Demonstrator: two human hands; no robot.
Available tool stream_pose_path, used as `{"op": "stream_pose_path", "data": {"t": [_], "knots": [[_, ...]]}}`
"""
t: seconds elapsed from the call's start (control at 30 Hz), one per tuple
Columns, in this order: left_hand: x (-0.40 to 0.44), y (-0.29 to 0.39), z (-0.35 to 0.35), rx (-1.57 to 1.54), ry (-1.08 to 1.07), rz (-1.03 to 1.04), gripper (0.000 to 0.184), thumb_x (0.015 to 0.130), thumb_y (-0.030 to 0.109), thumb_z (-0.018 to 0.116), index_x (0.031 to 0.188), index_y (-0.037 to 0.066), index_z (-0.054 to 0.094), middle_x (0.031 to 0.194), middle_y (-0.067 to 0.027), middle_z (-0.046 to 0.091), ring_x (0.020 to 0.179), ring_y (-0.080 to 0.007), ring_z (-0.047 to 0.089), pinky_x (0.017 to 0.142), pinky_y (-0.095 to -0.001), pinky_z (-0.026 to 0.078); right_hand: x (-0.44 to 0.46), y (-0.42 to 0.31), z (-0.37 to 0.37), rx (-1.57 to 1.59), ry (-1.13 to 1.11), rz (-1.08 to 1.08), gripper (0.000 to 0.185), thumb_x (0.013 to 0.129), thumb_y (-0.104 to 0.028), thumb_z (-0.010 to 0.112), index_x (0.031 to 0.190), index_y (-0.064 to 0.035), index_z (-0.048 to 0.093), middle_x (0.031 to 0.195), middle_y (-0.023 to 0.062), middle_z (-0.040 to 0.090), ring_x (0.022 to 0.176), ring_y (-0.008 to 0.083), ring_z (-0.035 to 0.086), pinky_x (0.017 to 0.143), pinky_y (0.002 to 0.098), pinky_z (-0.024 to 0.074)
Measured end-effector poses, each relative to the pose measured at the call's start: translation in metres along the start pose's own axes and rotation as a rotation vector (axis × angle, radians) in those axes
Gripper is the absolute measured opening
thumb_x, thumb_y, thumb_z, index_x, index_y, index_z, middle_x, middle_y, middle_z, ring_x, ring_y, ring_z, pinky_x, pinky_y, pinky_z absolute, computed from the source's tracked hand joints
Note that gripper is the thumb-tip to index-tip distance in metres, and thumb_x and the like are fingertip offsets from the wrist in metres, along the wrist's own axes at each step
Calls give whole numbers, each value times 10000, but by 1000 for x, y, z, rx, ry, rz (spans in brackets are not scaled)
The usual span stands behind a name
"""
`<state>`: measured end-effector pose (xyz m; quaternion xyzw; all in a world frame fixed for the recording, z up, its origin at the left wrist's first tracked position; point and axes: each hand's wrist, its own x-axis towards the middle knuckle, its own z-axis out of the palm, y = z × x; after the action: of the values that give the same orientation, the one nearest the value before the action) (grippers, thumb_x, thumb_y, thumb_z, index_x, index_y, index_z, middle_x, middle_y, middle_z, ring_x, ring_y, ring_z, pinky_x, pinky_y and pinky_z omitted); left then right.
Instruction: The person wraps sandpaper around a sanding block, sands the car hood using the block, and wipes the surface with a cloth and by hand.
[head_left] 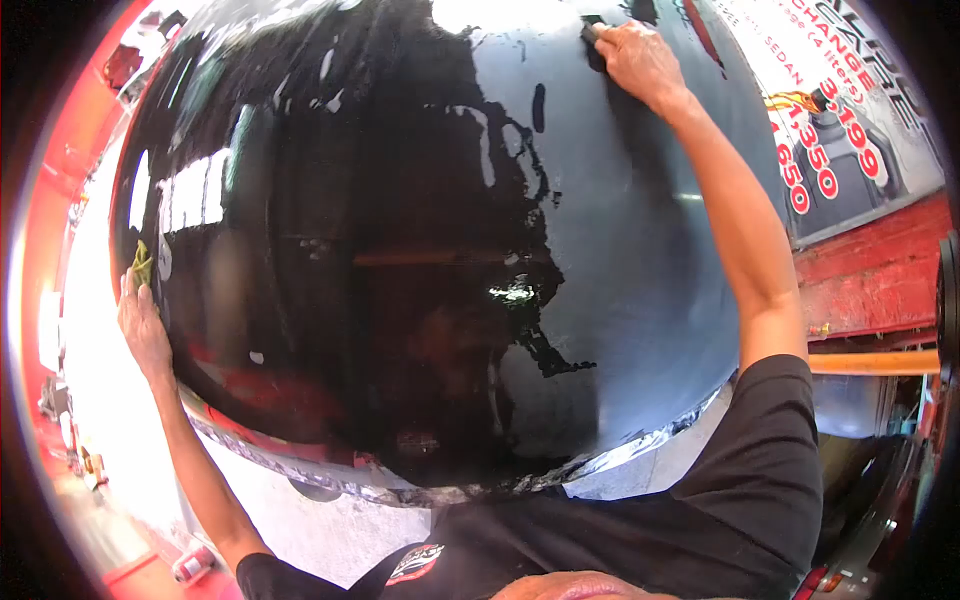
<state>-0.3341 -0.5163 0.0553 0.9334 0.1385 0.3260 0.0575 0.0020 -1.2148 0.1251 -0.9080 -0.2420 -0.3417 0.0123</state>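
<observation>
A large black car hood (400, 330) fills the middle of the head view. Its left part is glossy and wet, and the right part looks dull grey, with a ragged water line between them. At the far right end of the panel, my right hand (645, 68) grips a small dark block (593, 42) pressed on the surface; the fingers partly hide it. Over at the left edge, my left hand (147, 328) is closed on a yellow-green cloth (142, 263) and rests against the panel's side.
Crumpled, shiny masking film (640, 440) runs along the hood's near edge. A printed price banner (835, 120) hangs at the right above a red wooden board (880, 285). An orange bar (875, 362) lies below that. A red-and-white can (192, 565) is at the lower left.
</observation>
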Motion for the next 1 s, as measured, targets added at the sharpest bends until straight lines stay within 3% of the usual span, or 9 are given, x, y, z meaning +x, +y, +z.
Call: {"op": "stream_pose_path", "data": {"t": [0.1, 0.23, 0.37, 0.57, 0.73, 0.83, 0.87, 0.97, 1.0], "knots": [[-1, 11, 2, -67, 3, -12, 496, 1123, 326, 420, 1486, 7, 528, 1538, -168, 524, 1464, -324, 419, 1207, -417, 286, 1, -15, -15, -124, -168, 76, 243, 971, -281, 600, 1088, -145, 765, 1085, 201, 723, 1038, 411, 686, 878, 536, 555], [4, -17, 7, 12, 2, 55, 508, 1122, 335, 415, 1493, 2, 517, 1543, -172, 517, 1471, -324, 414, 1210, -427, 286, 44, -4, 13, -60, -274, 301, 241, 918, -275, 626, 1066, -158, 777, 1130, 171, 747, 1089, 386, 702, 904, 540, 555], [1, -28, 11, 12, -11, 56, 529, 1127, 358, 399, 1499, -1, 509, 1548, -174, 512, 1472, -329, 412, 1211, -435, 286, 34, -13, 31, -142, -171, 315, 267, 925, -270, 610, 1110, -159, 767, 1128, 131, 762, 1100, 361, 708, 943, 528, 541], [6, -15, 7, -25, -52, 12, 557, 1127, 392, 387, 1506, 0, 501, 1555, -187, 500, 1470, -341, 413, 1215, -431, 287, 3, -33, -7, 40, -208, 290, 265, 931, -281, 621, 1122, -162, 761, 1114, 160, 746, 1185, 384, 652, 996, 538, 501], [9, -26, 11, -108, -57, -21, 570, 1122, 399, 396, 1509, -8, 492, 1554, -203, 496, 1467, -347, 417, 1215, -432, 290, 49, -17, 30, 71, -153, 443, 307, 928, -251, 603, 1169, -138, 755, 1312, 171, 675, 1251, 386, 609, 1054, 602, 440], [11, -27, 13, -111, -54, -2, 569, 1121, 399, 400, 1507, -8, 494, 1553, -206, 496, 1462, -348, 424, 1211, -435, 297, 24, -27, 13, 86, -147, 422, 321, 937, -256, 587, 1188, -136, 747, 1288, 160, 691, 1280, 395, 592, 1048, 594, 448], [10, -25, 13, -106, -47, 6, 565, 1122, 398, 400, 1507, -4, 496, 1551, -204, 497, 1459, -348, 428, 1208, -436, 301, 9, -34, -19, 53, -256, 343, 314, 940, -275, 589, 1176, -142, 747, 1224, 146, 720, 1238, 371, 632, 1009, 549, 497], [3, -12, 4, -44, -55, -15, 551, 1124, 391, 402, 1506, 7, 502, 1544, -197, 506, 1449, -349, 439, 1201, -438, 311, -6, -26, -17, 190, -366, 283, 309, 951, -298, 607, 1187, -171, 760, 1334, 146, 666, 1306, 357, 565, 1052, 580, 446], [4, -8, 3, -17, -57, -26, 547, 1124, 389, 402, 1506, 11, 504, 1541, -195, 510, 1446, -349, 443, 1198, -439, 314, -3, -23, -11, 116, -312, 270, 300, 946, -299, 606, 1166, -164, 758, 1263, 141, 697, 1237, 345, 613, 1010, 546, 484]]}}
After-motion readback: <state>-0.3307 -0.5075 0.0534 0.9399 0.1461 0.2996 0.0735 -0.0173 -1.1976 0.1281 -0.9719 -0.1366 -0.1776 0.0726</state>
